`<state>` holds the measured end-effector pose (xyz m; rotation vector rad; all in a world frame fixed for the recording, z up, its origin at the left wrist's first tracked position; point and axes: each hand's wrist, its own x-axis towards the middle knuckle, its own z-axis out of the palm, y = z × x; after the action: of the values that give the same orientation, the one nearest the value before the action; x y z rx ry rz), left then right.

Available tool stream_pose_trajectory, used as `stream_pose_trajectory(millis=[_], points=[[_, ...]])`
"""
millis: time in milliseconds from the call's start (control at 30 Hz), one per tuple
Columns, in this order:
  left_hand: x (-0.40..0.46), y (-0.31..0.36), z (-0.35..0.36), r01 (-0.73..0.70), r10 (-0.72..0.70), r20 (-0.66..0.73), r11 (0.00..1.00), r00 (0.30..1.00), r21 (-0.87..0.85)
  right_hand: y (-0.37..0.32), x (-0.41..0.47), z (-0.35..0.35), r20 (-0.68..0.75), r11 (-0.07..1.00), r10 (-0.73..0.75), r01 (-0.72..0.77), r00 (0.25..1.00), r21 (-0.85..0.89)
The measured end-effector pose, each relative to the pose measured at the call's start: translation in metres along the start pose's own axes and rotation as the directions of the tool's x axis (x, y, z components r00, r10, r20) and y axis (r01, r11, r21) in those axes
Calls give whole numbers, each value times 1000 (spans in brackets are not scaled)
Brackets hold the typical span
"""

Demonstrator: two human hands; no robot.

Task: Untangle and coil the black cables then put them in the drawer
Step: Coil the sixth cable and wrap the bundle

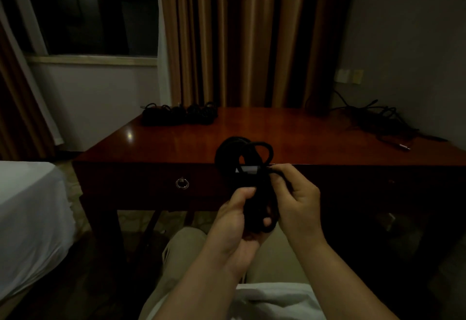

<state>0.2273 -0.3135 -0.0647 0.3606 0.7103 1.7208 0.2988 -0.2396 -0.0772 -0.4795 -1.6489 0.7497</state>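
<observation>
Coiled black cable, held up before the desk's shut drawer, sits gripped in the left hand while the right hand pinches its tail: wrap that snugly round the waist, then tuck it.

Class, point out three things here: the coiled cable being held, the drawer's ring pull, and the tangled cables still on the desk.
coiled cable [243, 153], head view, on its upper loops.
ring pull [182, 183], head view, on the metal ring.
tangled cables [383, 118], head view, on the middle of the heap.
</observation>
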Motion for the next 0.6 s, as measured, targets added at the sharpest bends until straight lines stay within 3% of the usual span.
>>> stream_pose_trajectory(millis=[67,167,200,233,267,300,367,433,467,500,533,567,600], points=[[-2,1,0,22,-22,-9,999,1000,-42,-4,-2,2,14,981,67,-68,998,180],[-2,10,0,101,-95,44,983,995,-156,-4,-6,-3,54,981,-192,191,980,12],[-1,15,-1,124,-115,59,973,992,-194,-1,-8,-6,87,976,-216,218,973,-25],[-1,18,-4,148,-134,80,965,988,-217,1,-8,-8,103,988,-153,152,983,17],[0,19,-9,176,-152,120,959,981,-224,0,-7,-9,110,989,0,-16,994,148],[1,19,-14,220,-177,202,951,963,-218,-2,-4,-10,135,918,199,-233,971,320],[-2,21,-23,332,-249,404,932,880,-148,2,7,-17,259,613,541,-585,801,531],[-4,25,-31,276,-306,490,952,816,135,6,21,-23,330,388,704,-729,629,563],[-4,27,-33,178,-350,462,910,815,374,7,26,-25,342,353,721,-744,603,567],[-4,29,-34,70,-387,388,777,836,626,8,33,-28,330,380,712,-736,619,560],[-1,30,-35,-21,-395,298,573,869,819,5,40,-31,317,437,679,-711,662,551],[2,31,-35,-78,-381,234,383,894,920,0,47,-34,303,503,630,-673,715,543],[4,33,-35,-97,-341,185,259,922,961,-7,54,-39,301,557,567,-627,766,545]])
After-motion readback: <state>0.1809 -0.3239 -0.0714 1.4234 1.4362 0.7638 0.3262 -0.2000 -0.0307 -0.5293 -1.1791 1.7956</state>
